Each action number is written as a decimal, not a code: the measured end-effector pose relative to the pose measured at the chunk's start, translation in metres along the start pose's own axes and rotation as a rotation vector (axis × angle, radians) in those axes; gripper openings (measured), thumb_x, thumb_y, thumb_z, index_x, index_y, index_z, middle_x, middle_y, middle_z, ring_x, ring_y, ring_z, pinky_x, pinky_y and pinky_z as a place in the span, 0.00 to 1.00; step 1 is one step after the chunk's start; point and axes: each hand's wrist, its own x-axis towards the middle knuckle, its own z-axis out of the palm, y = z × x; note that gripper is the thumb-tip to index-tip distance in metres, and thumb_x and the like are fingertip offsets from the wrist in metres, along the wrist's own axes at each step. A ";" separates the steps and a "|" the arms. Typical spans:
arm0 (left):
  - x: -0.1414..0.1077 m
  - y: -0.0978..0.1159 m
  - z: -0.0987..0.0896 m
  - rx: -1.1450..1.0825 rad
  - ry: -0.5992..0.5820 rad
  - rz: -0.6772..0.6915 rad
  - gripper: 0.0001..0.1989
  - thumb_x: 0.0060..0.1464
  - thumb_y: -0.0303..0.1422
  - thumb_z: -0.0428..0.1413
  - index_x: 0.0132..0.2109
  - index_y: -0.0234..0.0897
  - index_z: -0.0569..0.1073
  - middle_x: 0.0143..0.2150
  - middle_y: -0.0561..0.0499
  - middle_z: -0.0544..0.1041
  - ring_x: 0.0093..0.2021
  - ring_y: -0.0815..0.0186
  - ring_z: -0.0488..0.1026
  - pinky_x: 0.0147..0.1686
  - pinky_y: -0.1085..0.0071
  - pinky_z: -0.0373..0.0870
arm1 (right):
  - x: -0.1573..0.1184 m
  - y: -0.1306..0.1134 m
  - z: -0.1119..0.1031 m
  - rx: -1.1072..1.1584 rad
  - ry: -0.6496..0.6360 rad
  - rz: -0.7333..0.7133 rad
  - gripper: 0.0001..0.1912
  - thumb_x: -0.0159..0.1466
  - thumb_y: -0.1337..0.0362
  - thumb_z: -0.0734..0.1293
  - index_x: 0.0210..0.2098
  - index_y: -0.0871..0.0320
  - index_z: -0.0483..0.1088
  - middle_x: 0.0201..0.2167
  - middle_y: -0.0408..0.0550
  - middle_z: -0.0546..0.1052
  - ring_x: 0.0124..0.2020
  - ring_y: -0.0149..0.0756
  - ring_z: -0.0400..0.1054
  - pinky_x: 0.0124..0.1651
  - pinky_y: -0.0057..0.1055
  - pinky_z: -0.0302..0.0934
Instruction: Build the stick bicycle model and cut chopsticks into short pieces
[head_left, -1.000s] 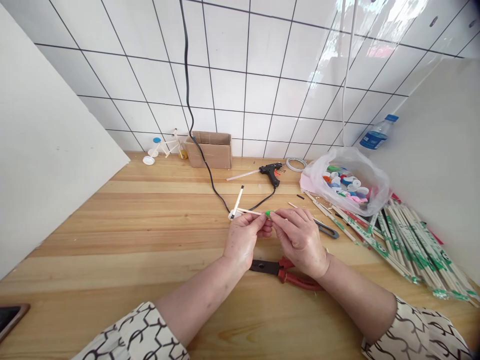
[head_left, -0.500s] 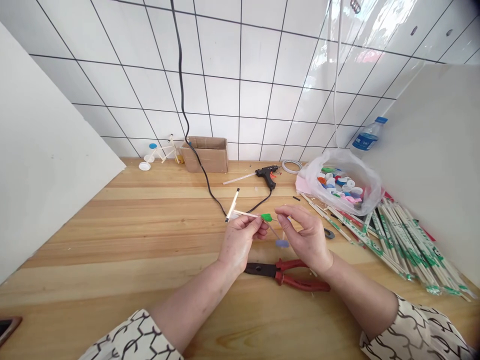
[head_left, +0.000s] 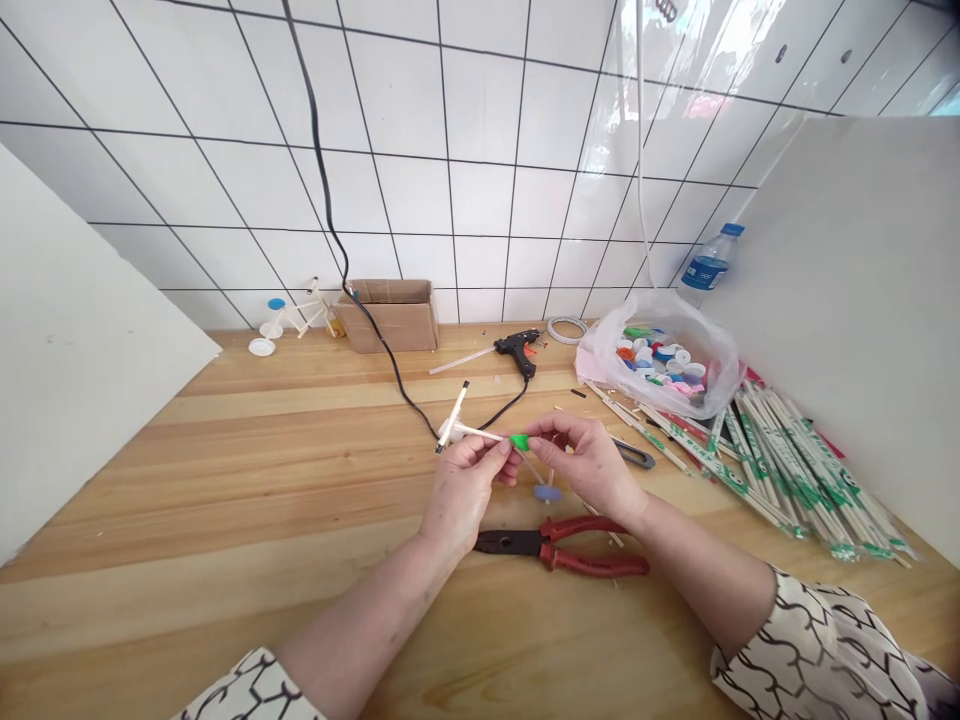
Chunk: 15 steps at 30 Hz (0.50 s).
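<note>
My left hand (head_left: 466,488) pinches a small frame of wooden sticks (head_left: 480,431) between thumb and fingers. A crossbar stick with black ends (head_left: 452,418) and a white round part point away to the upper left. At the frame's near end sits a small bright green piece (head_left: 519,441). The closed fingertips of my right hand (head_left: 589,462) are on its right edge. Below the hands hangs a blue bottle cap (head_left: 547,493) on the frame, by thin sticks partly hidden by my fingers. Red-handled pliers (head_left: 559,545) lie on the table under my hands.
Behind are a glue gun (head_left: 517,350), a tape roll (head_left: 567,330), a cardboard box (head_left: 394,318) and another stick model (head_left: 300,312). To the right lie a bag of caps (head_left: 720,375), wrapped chopsticks (head_left: 810,460), a bottle (head_left: 706,272) and a utility knife (head_left: 636,455). White panels flank the table.
My right fingers have closed in from the right onto the green piece. The frame in my left hand has tilted slightly. The whole view has shifted a little.
</note>
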 end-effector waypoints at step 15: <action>0.000 0.001 0.000 0.038 -0.013 0.041 0.08 0.39 0.33 0.62 0.28 0.32 0.75 0.22 0.52 0.74 0.24 0.69 0.69 0.23 0.74 0.67 | 0.005 -0.008 -0.009 0.208 -0.102 0.220 0.09 0.52 0.60 0.67 0.26 0.61 0.70 0.24 0.43 0.74 0.26 0.30 0.66 0.32 0.28 0.59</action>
